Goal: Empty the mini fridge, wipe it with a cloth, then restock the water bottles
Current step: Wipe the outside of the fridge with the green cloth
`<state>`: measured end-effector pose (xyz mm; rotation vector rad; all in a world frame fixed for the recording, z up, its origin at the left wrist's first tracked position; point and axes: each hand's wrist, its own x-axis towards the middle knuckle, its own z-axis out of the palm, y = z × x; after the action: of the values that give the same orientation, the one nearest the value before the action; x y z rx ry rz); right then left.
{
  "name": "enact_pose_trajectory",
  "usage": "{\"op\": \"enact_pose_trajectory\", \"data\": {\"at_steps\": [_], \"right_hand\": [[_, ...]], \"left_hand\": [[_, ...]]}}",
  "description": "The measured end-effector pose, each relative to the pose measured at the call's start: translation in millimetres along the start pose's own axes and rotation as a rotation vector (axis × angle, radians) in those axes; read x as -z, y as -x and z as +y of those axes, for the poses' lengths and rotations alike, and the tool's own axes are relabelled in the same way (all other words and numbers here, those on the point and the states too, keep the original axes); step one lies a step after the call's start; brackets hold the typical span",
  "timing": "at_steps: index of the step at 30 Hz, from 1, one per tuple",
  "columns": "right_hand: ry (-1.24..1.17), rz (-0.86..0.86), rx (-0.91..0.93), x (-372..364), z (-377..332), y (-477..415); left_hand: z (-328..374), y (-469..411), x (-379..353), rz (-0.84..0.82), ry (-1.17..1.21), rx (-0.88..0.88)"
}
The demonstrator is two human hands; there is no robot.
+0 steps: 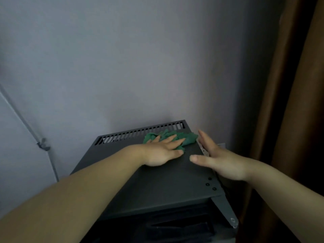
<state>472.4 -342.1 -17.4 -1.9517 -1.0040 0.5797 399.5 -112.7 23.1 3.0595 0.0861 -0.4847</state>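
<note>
In the head view the dark grey mini fridge (pixel 157 186) fills the frame toward 6 o'clock, its top facing up, and the green cloth (pixel 188 137) lies bunched at about 1 o'clock on that top, just in front of the vent slots (pixel 140 133). The left hand (pixel 163 151) lies flat with straight fingers pressing on the cloth. At 3 o'clock of it the right hand (pixel 222 160), fingers also straight and holding nothing, rests along the fridge's right edge, thumb over the top, with a brown curtain (pixel 287 102) beyond.
</note>
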Motion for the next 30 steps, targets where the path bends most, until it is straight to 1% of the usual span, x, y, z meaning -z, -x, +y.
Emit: {"op": "enact_pose_trajectory", "data": {"at_steps": [4,8,12,14,17,20,23,26,30], "right_hand": [[0.077,0.014,-0.115,4,-1,0],[0.097,0.022,-0.230,1,-8,-6],[0.163,0.077,-0.265,-4,-21,-19],[0.283,0.103,-0.264,-8,-33,-30],[0.574,0.075,-0.318,-20,-52,-51],[0.691,0.041,-0.296,-36,-74,-76],[0.733,-0.027,-0.241,-55,-95,-99],[0.763,-0.105,-0.182,-75,-117,-114],[0.777,-0.187,-0.097,-100,-140,-127]], "left_hand": [[-6,-42,14,0.024,0.001,-0.019],[-25,-76,22,0.069,-0.004,-0.037],[-48,-84,23,0.084,-0.002,-0.094],[-63,-78,22,0.082,0.023,-0.106],[-94,-62,21,0.075,0.050,-0.074],[-134,-40,16,0.070,0.064,-0.021],[-171,-9,9,0.077,0.078,0.013],[-201,28,-3,0.115,0.108,0.088],[-224,82,-23,0.177,0.219,0.146]]}}
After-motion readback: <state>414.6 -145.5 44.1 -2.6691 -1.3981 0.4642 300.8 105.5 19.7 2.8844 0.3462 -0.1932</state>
